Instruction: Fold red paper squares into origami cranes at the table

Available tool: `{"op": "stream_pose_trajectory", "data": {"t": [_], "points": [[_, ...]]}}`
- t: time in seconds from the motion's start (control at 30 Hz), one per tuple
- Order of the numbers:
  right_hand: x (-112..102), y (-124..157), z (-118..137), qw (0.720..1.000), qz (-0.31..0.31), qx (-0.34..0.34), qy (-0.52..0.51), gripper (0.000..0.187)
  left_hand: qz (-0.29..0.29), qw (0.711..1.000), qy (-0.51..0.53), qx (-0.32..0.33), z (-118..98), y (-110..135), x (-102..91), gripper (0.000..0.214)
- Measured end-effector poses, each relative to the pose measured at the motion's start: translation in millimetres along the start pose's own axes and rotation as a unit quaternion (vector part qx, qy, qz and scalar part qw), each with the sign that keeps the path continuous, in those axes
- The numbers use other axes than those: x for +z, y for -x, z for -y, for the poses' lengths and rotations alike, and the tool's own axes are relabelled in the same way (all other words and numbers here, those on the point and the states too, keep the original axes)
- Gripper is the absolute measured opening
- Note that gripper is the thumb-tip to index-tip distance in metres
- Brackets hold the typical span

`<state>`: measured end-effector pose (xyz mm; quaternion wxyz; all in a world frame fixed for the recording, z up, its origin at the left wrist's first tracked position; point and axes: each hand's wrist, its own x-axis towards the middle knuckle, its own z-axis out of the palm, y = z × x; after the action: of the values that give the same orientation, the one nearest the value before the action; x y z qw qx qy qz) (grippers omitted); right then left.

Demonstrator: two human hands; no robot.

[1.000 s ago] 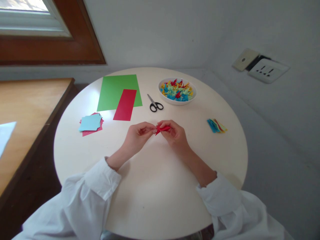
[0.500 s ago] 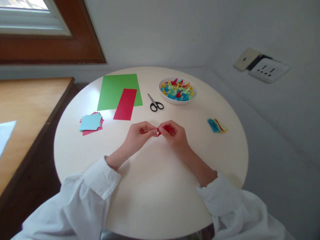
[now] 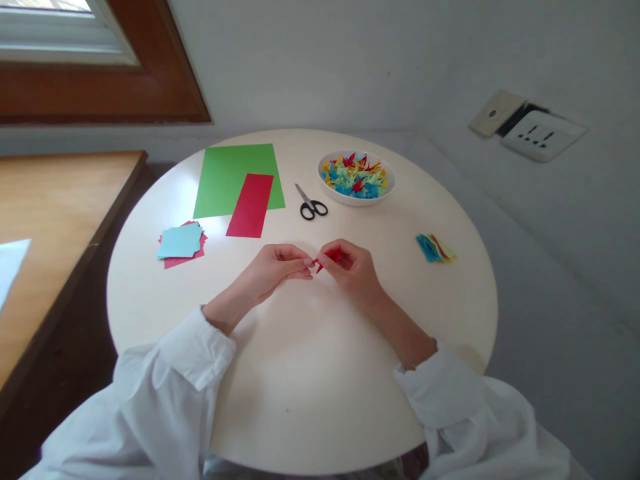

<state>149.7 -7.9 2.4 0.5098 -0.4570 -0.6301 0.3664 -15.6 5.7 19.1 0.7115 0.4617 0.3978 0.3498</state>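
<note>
A small folded piece of red paper (image 3: pixel 321 268) is between my two hands, above the middle of the round white table (image 3: pixel 300 400). My left hand (image 3: pixel 280 265) pinches its left tip between thumb and fingertips. The fingers of my right hand (image 3: pixel 351 265) are closed round the larger part of it and hide much of its shape. Beyond my hands lie scissors (image 3: pixel 313 207) with black handles, blades pointing away. A white bowl (image 3: pixel 355 201) of small folded paper shapes in red, yellow, blue and pale green stands behind them.
At the back left a red paper strip (image 3: pixel 250 207) overlaps a green sheet (image 3: pixel 235 177). A stack of pale blue and red squares (image 3: pixel 180 241) sits left. Several folded colored pieces (image 3: pixel 435 248) lie right. A wooden desk (image 3: pixel 60 220) stands beyond the table's left edge.
My left hand has shifted slightly and its lower fingers have spread a little below the red paper. The right hand keeps its hold. The view has tilted very slightly.
</note>
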Motion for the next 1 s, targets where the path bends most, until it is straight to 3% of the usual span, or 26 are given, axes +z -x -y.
{"op": "stream_pose_trajectory", "data": {"t": [1.0], "points": [[2.2, 1.2, 0.3, 1.0, 0.006, -0.006, 0.016, 0.009, -0.028, 0.998, -0.054, 0.02, -4.2, 2.2, 1.5, 0.011]]}}
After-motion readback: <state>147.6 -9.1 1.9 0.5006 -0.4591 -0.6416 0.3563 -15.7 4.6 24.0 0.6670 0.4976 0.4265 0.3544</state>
